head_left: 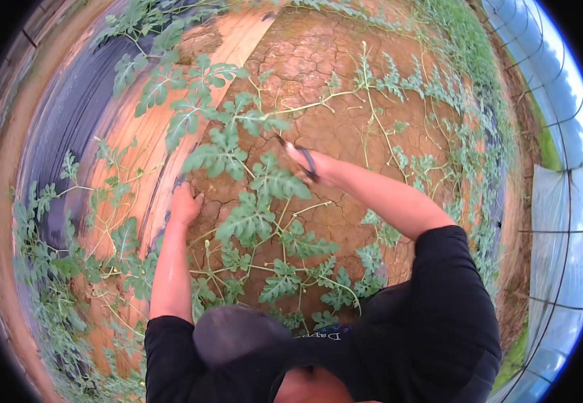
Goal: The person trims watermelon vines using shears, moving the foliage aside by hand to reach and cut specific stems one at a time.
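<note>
My left hand [185,203] is low at the edge of the soil-smeared plastic film [150,154], thumb held apart and the other fingers partly hidden. My right hand [299,160] is closed around a tool with a dark curved handle [310,163], which looks like shears. Its dark tip points up and left toward a watermelon vine [315,104]. Broad lobed watermelon leaves [219,153] spread between my two hands. One large leaf [278,180] lies right beside my right hand and partly overlaps it in this view.
Cracked brown soil [291,60] stretches ahead. More watermelon vines run along the right [432,168] and lower left [70,262]. Black plastic film [80,114] covers a bed on the left. A clear plastic sheet wall on a metal frame [553,228] stands at the far right.
</note>
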A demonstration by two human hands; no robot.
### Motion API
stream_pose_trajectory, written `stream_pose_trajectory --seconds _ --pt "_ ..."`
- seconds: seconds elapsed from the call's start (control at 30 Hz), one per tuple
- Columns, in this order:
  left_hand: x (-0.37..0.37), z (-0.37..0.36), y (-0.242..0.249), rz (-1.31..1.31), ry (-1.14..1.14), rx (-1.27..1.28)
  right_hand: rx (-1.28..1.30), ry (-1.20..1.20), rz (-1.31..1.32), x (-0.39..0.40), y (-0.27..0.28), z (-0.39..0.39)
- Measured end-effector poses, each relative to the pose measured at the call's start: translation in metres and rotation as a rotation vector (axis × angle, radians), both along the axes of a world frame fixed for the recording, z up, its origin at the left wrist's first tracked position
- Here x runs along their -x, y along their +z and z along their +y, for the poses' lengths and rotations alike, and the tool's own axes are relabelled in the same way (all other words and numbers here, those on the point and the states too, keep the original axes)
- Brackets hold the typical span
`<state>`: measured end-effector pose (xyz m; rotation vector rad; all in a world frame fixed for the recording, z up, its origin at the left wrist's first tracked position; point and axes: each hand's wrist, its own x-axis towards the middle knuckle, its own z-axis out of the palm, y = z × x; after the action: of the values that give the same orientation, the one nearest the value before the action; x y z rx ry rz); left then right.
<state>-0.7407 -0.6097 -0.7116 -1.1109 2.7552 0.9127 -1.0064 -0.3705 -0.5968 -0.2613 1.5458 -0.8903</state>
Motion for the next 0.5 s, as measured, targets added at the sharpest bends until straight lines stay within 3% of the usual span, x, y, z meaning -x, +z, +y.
stream_pose_trajectory --seconds 0.1,0.17,0.2,0.27,0.37,0.43,0.47,0.5 --pt "0.000 -0.010 0.010 -0.094 0.001 0.060 -0.156 0.188 0.267 -0.008 0.040 0.081" --pt "0.012 -0.017 0.025 -0.252 -0.144 -0.146 -0.146 0.143 0.135 -0.016 0.044 0.139" --pt "0.016 -0.022 0.027 -0.269 -0.136 -0.133 -0.180 0.136 0.163 -0.022 0.052 0.162" --pt "0.030 -0.028 0.025 -0.229 -0.354 -0.074 -0.202 0.113 0.179 -0.034 0.054 0.203" --pt "0.074 -0.005 0.081 -0.140 -0.365 -0.113 -0.226 0.018 0.270 -0.054 0.036 0.258" --pt "0.108 0.014 0.124 -0.169 -0.430 -0.136 -0.377 0.378 0.670 -0.063 0.024 0.287" --pt "0.123 0.025 0.139 -0.233 -0.483 -0.145 -0.387 0.349 0.669 -0.067 0.035 0.288" --pt "0.137 0.036 0.151 -0.231 -0.515 -0.143 -0.459 0.466 0.706 -0.075 0.047 0.287"
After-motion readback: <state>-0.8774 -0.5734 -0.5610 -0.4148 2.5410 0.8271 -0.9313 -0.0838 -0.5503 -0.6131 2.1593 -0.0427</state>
